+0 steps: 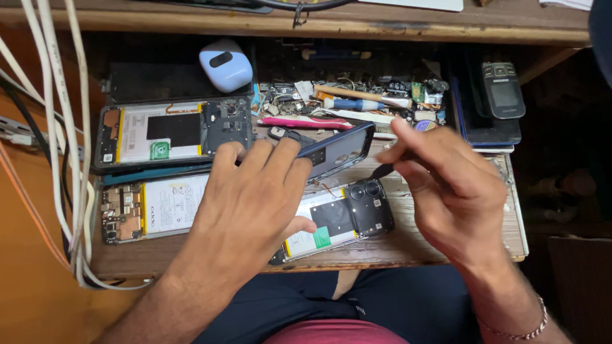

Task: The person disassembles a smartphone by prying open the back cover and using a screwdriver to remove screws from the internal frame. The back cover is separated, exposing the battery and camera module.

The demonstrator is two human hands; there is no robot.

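My left hand [252, 197] grips a dark blue phone back cover [341, 150], lifted and tilted above an opened phone [341, 220] that lies on the wooden board with its battery and camera module showing. The thumb rests on the opened phone's lower edge. My right hand [449, 185] pinches a thin black tool [382, 170] whose tip points at the gap between the cover and the phone's camera end.
Two more opened phones [169, 134] [150, 210] lie at the left. Behind are a pale blue earbud case [224, 65], screwdrivers [357, 102], a pink tool and loose small parts. An old keypad phone [503, 89] on a stack of phones sits at right. White cables [60, 127] hang at left.
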